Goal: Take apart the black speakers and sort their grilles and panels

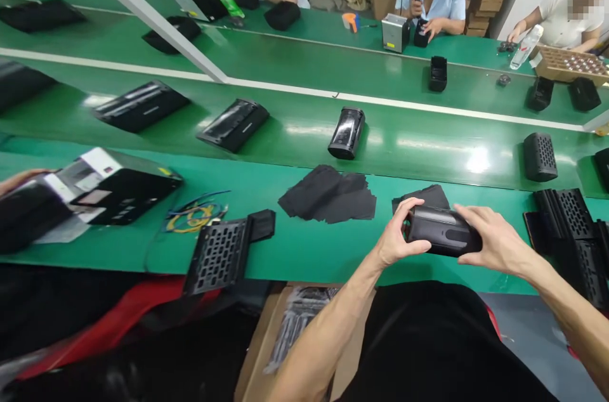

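Between both hands I hold a black speaker housing (445, 232) lengthwise above the front edge of the green bench. My left hand (399, 234) grips its left end, fingers over the top and thumb along the lower side. My right hand (490, 237) clasps the right end the same way. A smooth face with a dark oval recess is turned toward me. Just behind it lies a small black cloth sheet (431, 196), partly hidden by the housing. To its left is a loose pile of black cloth pieces (328, 196).
Perforated black grilles (575, 218) are stacked at right; another grille (219, 253) overhangs the bench edge at left, near coiled wires (197, 215). Black housings, such as one (347, 132), stand along the belt. Co-workers sit opposite. An open carton (266, 338) is below the bench.
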Motion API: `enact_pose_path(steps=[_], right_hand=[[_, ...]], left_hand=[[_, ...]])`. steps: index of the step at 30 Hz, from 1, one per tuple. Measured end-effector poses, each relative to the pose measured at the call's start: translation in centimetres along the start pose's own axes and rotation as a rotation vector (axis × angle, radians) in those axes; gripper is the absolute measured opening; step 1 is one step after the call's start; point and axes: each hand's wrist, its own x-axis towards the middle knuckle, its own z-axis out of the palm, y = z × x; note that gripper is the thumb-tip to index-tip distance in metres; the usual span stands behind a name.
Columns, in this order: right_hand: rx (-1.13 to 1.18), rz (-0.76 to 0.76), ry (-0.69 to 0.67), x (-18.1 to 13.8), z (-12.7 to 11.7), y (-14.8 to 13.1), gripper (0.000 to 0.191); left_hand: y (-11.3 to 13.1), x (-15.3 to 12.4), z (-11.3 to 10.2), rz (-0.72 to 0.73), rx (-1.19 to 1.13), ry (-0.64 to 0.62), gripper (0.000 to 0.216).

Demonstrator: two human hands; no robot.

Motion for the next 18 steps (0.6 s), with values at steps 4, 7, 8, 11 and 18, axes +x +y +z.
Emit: enact_pose_path(steps=[4, 7, 8, 11, 18], right_hand=[[0.368, 0.134, 0.068, -2.6, 0.9, 1.9, 0.114], [0.633, 0.241, 0.092, -4.1, 2.8, 2.4, 0.109], [0.673, 0.275, 0.111, -4.5, 3.5, 2.3, 0.107], [0.713, 0.375, 0.111, -6.2, 5.3, 1.8, 0.105], [0.826, 0.512, -0.019, -10.1, 7.0, -0.2, 0.096]], left_hand=[[-0.8, -1.0, -0.8, -0.034, -0.068, 0.046, 0.093], [-1.4, -1.4, -1.3, -0.071, -0.102, 0.034, 0.094], [-1.7, -1.6, -1.3, -0.104, -0.114, 0.005, 0.098], [-2.7, -2.8, -1.2, -0.211, -0.116, -0.085, 0.11], [-3.9, -6.5, -0.3, -0.322, -0.141, -0.037, 0.093]])
